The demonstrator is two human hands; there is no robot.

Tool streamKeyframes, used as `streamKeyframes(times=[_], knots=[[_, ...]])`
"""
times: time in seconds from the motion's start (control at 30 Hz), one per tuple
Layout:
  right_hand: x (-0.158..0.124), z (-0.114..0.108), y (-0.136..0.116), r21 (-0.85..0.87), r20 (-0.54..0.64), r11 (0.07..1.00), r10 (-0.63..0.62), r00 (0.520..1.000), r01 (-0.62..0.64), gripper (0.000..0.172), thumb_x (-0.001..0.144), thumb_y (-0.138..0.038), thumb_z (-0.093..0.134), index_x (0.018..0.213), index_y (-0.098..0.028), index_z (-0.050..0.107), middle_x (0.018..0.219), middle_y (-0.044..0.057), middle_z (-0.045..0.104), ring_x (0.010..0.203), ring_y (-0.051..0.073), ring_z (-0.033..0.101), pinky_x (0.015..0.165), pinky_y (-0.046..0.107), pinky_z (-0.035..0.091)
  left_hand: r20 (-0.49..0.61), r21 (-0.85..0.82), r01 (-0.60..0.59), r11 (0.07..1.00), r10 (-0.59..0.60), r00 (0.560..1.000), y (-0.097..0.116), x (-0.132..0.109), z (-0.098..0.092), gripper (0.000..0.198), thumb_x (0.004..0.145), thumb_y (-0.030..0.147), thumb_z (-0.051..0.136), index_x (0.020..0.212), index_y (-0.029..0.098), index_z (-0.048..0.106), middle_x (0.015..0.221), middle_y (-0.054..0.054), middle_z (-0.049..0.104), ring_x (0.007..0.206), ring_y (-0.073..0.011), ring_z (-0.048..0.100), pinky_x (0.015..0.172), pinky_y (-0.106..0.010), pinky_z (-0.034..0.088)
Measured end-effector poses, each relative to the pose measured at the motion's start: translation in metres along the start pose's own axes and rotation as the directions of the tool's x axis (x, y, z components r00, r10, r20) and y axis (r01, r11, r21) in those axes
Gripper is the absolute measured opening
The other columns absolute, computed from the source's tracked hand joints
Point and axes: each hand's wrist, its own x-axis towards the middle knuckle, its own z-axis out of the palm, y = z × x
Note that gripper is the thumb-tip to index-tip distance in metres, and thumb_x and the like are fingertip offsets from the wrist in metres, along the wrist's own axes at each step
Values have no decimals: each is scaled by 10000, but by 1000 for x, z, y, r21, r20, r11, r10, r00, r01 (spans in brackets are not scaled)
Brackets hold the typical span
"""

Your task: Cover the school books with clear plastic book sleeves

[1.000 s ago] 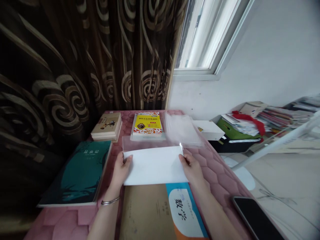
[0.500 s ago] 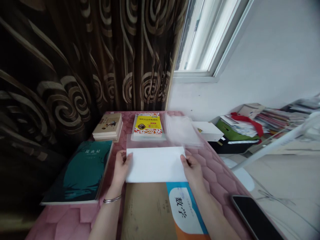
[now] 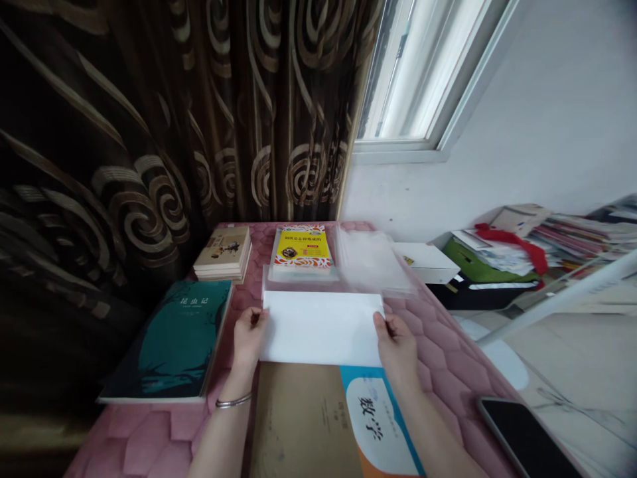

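Note:
A white paper panel (image 3: 321, 328) is stretched between my two hands, with a strip of clear plastic sheet (image 3: 298, 283) beyond its far edge. My left hand (image 3: 250, 335) pinches the panel's left edge; a silver bracelet sits on that wrist. At the opposite edge, my right hand (image 3: 398, 342) grips it with the thumb on top. Just below the panel lies a textbook (image 3: 303, 425), brown with a blue and orange part and large Chinese characters. Whether panel and textbook are joined, I cannot tell.
The pink quilted surface (image 3: 144, 441) carries a green book (image 3: 174, 345), a small book stack (image 3: 222, 252), a yellow-covered book (image 3: 303, 249), clear plastic covers (image 3: 371, 259) and a phone (image 3: 527, 438). A white box (image 3: 425, 260) stands beyond the right edge.
The whole view has shifted slightly, so things appear farther right. My left thumb shows less over the panel's edge; both hands still hold the panel at its sides.

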Motion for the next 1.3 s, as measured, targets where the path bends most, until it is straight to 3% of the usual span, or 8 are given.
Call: streamKeyframes(times=[0.23, 0.47, 0.57, 0.93, 1.07, 1.3], knots=[[-1, 1, 3, 1, -26, 1000, 0, 1000, 0, 548, 732, -716, 577, 707, -171, 616, 610, 18, 588, 584, 171, 508, 528, 276, 401, -50, 106, -40, 994, 45, 998, -7, 0, 2, 299, 721, 485, 593, 625, 209, 531, 593, 2, 577, 579, -155, 521, 587, -269, 392], [-7, -5, -7, 89, 14, 993, 76, 997, -77, 460, 748, -643, 597, 663, -191, 591, 595, 4, 556, 551, 157, 459, 474, 269, 362, -73, 114, -122, 986, 131, 989, -8, -2, 6, 309, 768, 512, 542, 661, 228, 484, 618, -1, 569, 598, -172, 544, 610, -290, 431], [-8, -5, -6, 45, 24, 999, 30, 999, -31, 479, 771, -658, 569, 629, -201, 551, 571, -10, 520, 546, 152, 437, 488, 273, 358, -80, 131, -129, 983, 140, 987, -8, -2, 6, 297, 776, 509, 530, 688, 228, 491, 631, -5, 577, 609, -178, 552, 618, -296, 435], [-5, 5, 6, -61, -50, 995, -84, 995, 81, 540, 815, -722, 486, 767, -191, 575, 693, 32, 609, 656, 178, 531, 626, 293, 430, -148, 203, -129, 971, 161, 976, -4, -7, 10, 236, 796, 466, 514, 746, 238, 482, 667, -22, 601, 624, -196, 567, 619, -306, 445], [-5, 6, 10, -67, -76, 992, -116, 990, 111, 524, 830, -707, 478, 799, -192, 568, 728, 39, 611, 686, 181, 534, 660, 301, 434, -164, 173, -111, 979, 140, 977, 3, -10, 8, 245, 791, 466, 541, 753, 227, 501, 653, -9, 583, 609, -181, 551, 603, -287, 433], [-4, 3, 7, -27, -82, 995, -96, 992, 94, 524, 805, -708, 508, 769, -188, 565, 679, 16, 567, 655, 173, 498, 621, 293, 404, -70, -32, -23, 999, 21, 997, 10, -11, 1, 320, 745, 466, 615, 615, 209, 477, 564, 53, 458, 540, -108, 437, 529, -215, 354]])
